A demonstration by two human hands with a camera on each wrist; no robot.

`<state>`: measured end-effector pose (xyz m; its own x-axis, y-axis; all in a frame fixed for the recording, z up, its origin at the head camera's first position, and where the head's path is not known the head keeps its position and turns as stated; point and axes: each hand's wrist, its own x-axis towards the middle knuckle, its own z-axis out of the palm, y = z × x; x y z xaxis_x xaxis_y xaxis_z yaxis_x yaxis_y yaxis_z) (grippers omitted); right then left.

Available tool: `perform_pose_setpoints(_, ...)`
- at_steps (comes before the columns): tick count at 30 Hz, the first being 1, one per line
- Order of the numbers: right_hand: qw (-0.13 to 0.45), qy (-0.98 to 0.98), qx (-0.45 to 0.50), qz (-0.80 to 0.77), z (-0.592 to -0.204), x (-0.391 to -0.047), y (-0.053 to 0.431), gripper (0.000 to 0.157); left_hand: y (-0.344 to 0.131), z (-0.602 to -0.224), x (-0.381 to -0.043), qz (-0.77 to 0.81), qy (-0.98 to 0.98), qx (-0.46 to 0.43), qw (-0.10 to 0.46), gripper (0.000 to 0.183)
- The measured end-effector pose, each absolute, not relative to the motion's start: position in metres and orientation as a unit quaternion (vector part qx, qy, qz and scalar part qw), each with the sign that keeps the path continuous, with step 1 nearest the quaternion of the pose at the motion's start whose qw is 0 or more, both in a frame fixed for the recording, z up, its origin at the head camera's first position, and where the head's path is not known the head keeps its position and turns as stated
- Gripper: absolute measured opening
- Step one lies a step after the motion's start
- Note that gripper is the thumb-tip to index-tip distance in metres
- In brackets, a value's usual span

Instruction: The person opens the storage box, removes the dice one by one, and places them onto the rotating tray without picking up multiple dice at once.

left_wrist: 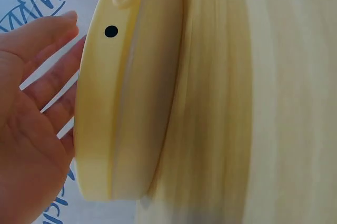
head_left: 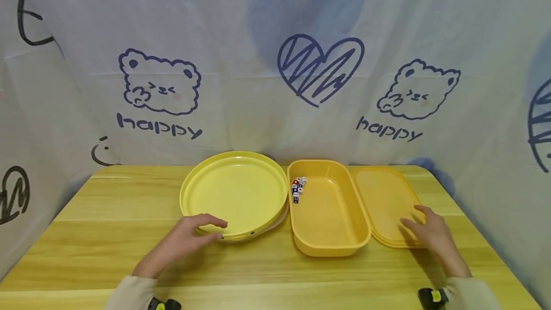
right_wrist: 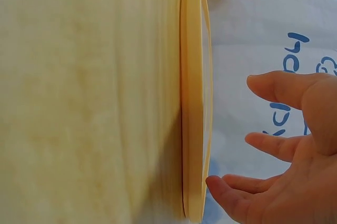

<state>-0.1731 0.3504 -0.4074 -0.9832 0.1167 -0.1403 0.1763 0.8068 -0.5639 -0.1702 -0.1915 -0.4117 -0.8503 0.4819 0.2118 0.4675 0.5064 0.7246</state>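
Observation:
My left hand (head_left: 188, 238) is at the near-left rim of a round yellow lidded box (head_left: 234, 195), fingers relaxed and thumb apart. In the left wrist view the box's side (left_wrist: 100, 103) shows a black dot and a raised oval; the fingers reach behind its rim, and whether they touch it I cannot tell. Right of it stands an open orange rectangular container (head_left: 331, 214) with several small dice (head_left: 297, 189) bunched at its far-left side. My right hand (head_left: 432, 233), fingers spread and holding nothing, hovers over the near-right part of a flat orange lid (head_left: 385, 200).
All of these stand on a wood-grain table (head_left: 107, 224). A white cloth (head_left: 241, 94) printed with hearts and bears hangs behind the table's far edge and along both sides. Dark cameras are strapped at both wrists.

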Motion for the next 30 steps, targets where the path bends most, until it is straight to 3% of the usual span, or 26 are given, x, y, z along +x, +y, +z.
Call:
perform_pose_setpoints(7,0.058,0.935,0.08,-0.341,-0.401,-0.173,0.344,0.077,-0.194,-0.414,-0.175,0.413,0.86,0.291,0.076,0.028)
perform_pose_setpoints(19,0.0,0.905,0.028,-0.424,-0.348,-0.178,0.29,0.074,-0.19,-0.418,-0.175,0.412,0.848,0.332,0.031,0.018)
perform_pose_setpoints(26,-0.029,0.894,-0.055,-0.444,-0.301,-0.201,0.233,0.053,-0.188,-0.423,-0.175,0.419,0.847,0.326,0.021,0.015)
perform_pose_setpoints(30,-0.032,0.889,-0.09,-0.449,-0.294,-0.228,0.21,0.044,-0.186,-0.426,-0.176,0.42,0.846,0.328,0.011,0.015)
